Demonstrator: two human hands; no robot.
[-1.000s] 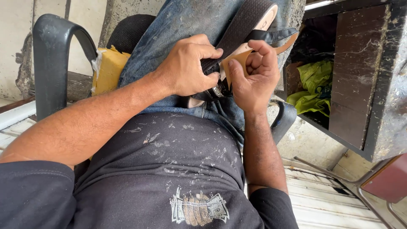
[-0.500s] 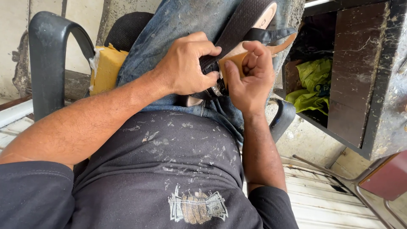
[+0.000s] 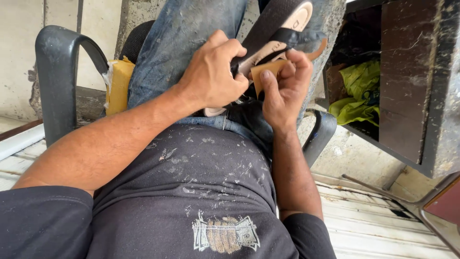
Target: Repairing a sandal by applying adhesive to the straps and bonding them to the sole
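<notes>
A sandal with a dark sole, a pale footbed and a black strap lies along my lap. My left hand grips its heel end and holds it against my jeans. My right hand pinches a small tan piece of sandpaper against the sandal's edge beside the strap. The heel end is hidden under my left hand.
I sit in a dark chair with a curved armrest on the left and another on the right. Yellow foam shows at the seat. A dark shelf unit holding a green bag stands right.
My right hand has shifted slightly along the sandal's edge, and the tan sandpaper is now more exposed between its fingers. My left hand keeps its grip.
</notes>
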